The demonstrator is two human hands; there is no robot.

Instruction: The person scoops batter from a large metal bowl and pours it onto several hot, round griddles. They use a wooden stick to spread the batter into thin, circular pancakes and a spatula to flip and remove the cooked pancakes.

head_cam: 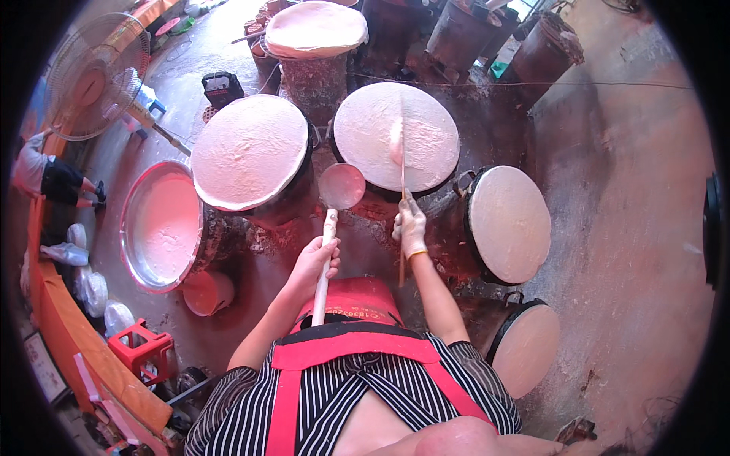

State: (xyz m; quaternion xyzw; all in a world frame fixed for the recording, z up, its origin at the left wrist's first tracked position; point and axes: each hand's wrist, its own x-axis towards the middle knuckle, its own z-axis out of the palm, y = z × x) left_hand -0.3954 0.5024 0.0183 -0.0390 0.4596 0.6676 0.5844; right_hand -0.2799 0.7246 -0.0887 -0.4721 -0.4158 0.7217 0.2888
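My left hand [315, 263] is bare and wrapped around the pale handle of a ladle [342, 186], whose round bowl hangs in the gap between two griddles. In a white glove, my right hand [410, 225] grips a long thin wooden spreading stick [403, 154]. The stick's far part lies across the pale batter sheet on the centre griddle [365, 137]; whether its edge touches the sheet is hard to tell. Another sheet of batter covers the left griddle [249, 151]. A metal basin [126, 228] of pale batter stands at the left.
More batter-covered griddles stand at the right [510, 225], lower right [526, 350] and far back [316, 28]. At the left are a pedestal fan [94, 85], a bucket [209, 292], a red plastic stool [141, 349] and a person [48, 171]. Metal drums [462, 34] stand behind.
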